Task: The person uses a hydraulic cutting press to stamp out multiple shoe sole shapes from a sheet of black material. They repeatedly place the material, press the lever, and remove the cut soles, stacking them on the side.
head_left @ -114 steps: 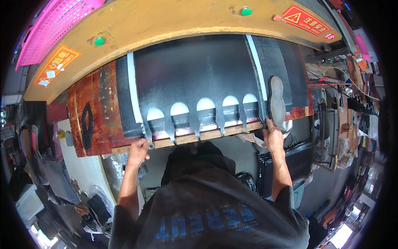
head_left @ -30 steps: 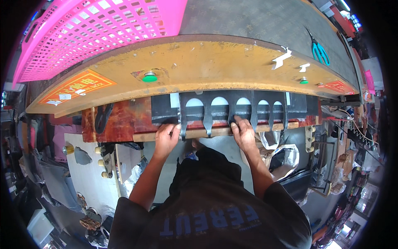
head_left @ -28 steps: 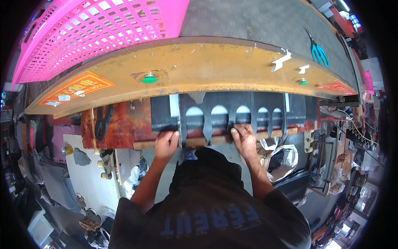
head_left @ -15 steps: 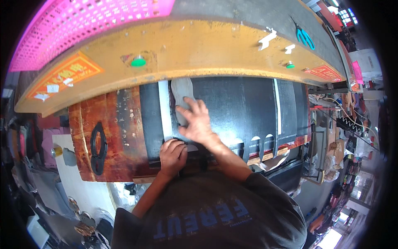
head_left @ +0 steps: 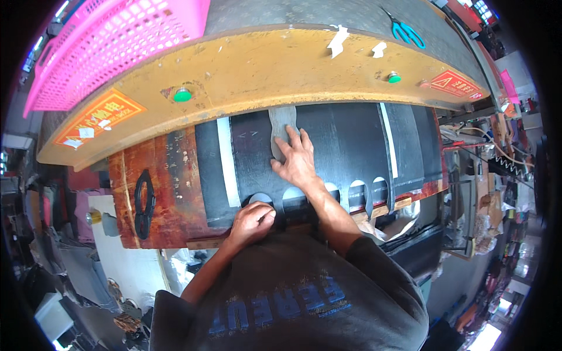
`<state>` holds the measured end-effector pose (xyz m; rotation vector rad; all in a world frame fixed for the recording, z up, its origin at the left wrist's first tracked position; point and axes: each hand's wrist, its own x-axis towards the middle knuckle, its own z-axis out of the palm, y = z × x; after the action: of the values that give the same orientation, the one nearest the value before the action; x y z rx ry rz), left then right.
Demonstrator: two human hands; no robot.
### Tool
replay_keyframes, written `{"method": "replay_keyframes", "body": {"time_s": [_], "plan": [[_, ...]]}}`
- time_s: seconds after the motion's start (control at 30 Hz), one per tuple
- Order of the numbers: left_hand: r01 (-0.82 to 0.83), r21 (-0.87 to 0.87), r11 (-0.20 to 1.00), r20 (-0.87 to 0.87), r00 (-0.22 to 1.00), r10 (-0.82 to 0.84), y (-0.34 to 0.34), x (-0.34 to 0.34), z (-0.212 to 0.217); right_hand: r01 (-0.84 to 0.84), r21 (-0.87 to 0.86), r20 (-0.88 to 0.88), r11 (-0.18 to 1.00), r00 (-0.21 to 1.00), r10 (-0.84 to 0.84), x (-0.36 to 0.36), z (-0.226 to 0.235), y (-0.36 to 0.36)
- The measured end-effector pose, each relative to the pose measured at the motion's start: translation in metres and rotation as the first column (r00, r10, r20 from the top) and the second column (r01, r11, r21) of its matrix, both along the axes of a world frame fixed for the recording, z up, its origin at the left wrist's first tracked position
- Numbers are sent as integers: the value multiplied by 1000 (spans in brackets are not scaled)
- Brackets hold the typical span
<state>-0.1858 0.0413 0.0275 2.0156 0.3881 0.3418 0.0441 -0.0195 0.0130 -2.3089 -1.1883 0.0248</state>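
My right hand point(head_left: 297, 162) reaches out over a black sheet point(head_left: 339, 149), fingers spread. Its fingertips rest on a grey, sole-shaped piece point(head_left: 283, 130) that lies lengthwise on the sheet. The far end of this piece meets the lower edge of the yellow machine beam. My left hand point(head_left: 252, 222) is curled closed at the sheet's near edge, beside a rounded cut-out point(head_left: 261, 199). Whatever its fingers hold, if anything, is hidden. Several more rounded cut-outs run along that near edge.
The yellow beam point(head_left: 252, 73) with green buttons spans the far side. On its top stand a pink basket point(head_left: 134, 47) and turquoise-handled scissors point(head_left: 408, 34). White strips point(head_left: 228, 164) cross the sheet. A black sole-shaped ring point(head_left: 144, 205) lies on the worn brown board point(head_left: 175, 216) at left.
The grey piece has shifted right with my right hand, away from the left white strip. My left hand has drawn back from the strip's end and curled up. The whole view has turned slightly.
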Motion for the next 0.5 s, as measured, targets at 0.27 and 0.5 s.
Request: {"method": "replay_keyframes", "body": {"time_s": [0.27, 0.5], "plan": [[46, 259, 965, -140, 990, -10, -15, 6, -15, 386, 547, -338, 743, 914, -226, 61, 70, -103], [-355, 287, 890, -107, 911, 398, 2, 49, -51, 384, 609, -146, 694, 914, -377, 121, 79, -111]]}}
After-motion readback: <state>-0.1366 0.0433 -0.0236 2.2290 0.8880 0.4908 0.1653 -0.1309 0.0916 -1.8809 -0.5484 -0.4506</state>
